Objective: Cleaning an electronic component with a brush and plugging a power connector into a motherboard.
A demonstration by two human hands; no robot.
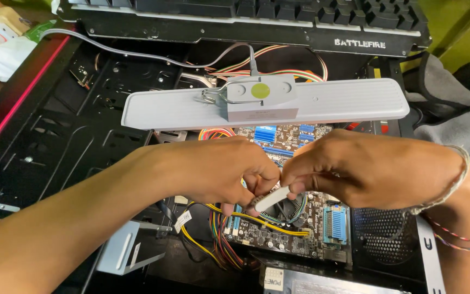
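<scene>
While both hands pinch white tube (272, 198), motherboard (278, 228) sits inside case (72, 136).

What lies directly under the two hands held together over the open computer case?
Under the left hand and right hand, holding a small white tube, lie a motherboard, round cooler fan and coloured wires. The hands cover most of the fan.

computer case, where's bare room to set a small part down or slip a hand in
Freest: the black metal case panel left of the left hand, below the grey light bar. Crowded: the motherboard under both hands, with coloured wires and the cooler fan; the right hand pinches a small white piece.
</scene>
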